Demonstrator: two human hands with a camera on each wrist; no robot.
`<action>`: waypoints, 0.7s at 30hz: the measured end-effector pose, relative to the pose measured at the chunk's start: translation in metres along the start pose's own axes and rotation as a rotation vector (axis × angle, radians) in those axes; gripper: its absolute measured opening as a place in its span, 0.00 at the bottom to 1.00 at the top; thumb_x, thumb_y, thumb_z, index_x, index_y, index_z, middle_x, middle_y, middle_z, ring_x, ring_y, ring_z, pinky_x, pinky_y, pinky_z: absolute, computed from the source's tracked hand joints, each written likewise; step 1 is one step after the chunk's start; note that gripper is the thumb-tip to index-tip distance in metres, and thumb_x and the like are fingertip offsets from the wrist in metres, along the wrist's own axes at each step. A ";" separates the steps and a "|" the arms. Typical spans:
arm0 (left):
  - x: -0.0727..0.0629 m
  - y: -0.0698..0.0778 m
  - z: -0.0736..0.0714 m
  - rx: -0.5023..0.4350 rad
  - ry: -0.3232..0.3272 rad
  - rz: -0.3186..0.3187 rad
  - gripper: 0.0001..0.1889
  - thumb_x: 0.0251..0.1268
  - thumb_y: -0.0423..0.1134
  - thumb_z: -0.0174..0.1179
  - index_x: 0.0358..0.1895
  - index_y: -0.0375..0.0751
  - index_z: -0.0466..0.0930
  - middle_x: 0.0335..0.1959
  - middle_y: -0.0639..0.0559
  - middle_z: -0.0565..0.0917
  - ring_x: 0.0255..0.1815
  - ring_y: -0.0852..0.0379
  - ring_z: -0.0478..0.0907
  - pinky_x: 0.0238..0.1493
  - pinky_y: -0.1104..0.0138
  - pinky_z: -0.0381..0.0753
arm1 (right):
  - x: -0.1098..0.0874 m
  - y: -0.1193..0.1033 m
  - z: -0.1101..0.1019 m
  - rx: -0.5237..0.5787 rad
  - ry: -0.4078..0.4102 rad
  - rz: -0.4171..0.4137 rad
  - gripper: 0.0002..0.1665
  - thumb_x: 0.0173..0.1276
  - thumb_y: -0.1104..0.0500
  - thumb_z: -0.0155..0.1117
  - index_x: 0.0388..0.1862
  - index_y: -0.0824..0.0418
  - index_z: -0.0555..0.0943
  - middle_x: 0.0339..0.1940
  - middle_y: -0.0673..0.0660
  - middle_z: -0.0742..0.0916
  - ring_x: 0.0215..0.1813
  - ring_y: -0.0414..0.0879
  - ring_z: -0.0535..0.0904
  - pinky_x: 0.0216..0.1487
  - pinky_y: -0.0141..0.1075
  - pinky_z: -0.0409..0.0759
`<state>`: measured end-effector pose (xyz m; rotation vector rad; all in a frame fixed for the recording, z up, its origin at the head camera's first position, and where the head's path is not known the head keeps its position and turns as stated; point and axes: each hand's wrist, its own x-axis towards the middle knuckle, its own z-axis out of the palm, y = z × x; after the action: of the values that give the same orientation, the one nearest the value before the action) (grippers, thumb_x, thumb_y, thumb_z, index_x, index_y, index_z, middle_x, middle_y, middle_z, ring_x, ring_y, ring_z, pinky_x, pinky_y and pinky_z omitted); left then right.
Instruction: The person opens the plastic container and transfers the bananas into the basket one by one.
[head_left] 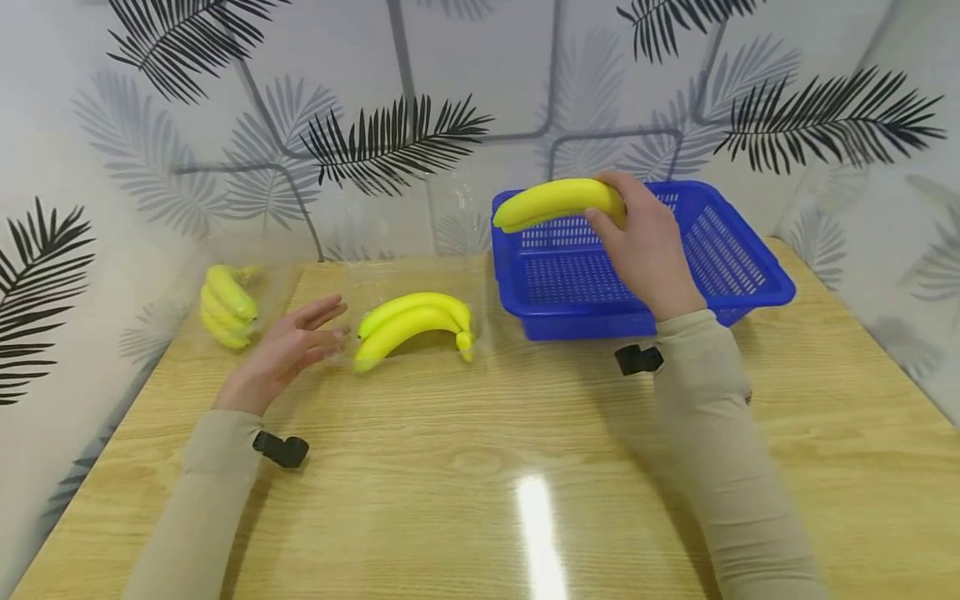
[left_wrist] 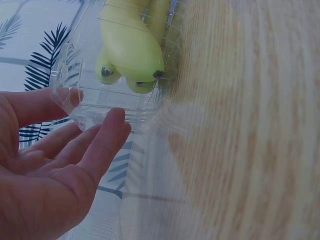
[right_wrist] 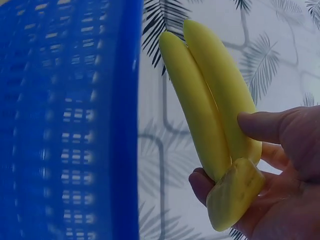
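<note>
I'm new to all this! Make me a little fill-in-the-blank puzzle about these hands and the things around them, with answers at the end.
1. The right wrist view shows the right hand holding a bunch of ____ bananas.
2. The basket is coloured ____.
3. The left hand is near bananas packed in clear ____.
4. Counting the held one, the head view shows ____ bunches in all.

Missing words: two; blue; plastic; three.

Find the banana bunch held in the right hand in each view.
Head: banana bunch above and right of centre, overlapping the blue basket.
Left wrist: not in it.
Right wrist: right of centre, basket at left.
Shared landmark: leaf-patterned wall, in all three.
</note>
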<state>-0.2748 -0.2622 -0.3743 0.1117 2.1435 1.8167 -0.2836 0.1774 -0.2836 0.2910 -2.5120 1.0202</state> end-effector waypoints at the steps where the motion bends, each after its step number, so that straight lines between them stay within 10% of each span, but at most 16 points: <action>1: 0.000 0.000 0.000 -0.001 0.001 0.002 0.37 0.72 0.27 0.51 0.80 0.40 0.44 0.79 0.45 0.51 0.72 0.43 0.60 0.61 0.65 0.72 | 0.000 0.003 -0.002 -0.002 -0.004 0.009 0.27 0.77 0.51 0.55 0.72 0.54 0.68 0.63 0.58 0.78 0.54 0.55 0.74 0.55 0.51 0.72; 21: -0.001 -0.001 -0.001 0.000 0.000 -0.002 0.37 0.71 0.27 0.51 0.79 0.40 0.45 0.79 0.46 0.52 0.74 0.46 0.58 0.67 0.60 0.67 | -0.003 0.075 -0.014 -0.151 -0.216 0.087 0.25 0.76 0.56 0.56 0.67 0.64 0.71 0.57 0.68 0.79 0.44 0.60 0.73 0.46 0.54 0.70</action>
<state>-0.2734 -0.2633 -0.3749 0.1104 2.1428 1.8153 -0.3019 0.2409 -0.3221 0.2618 -2.8015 0.8648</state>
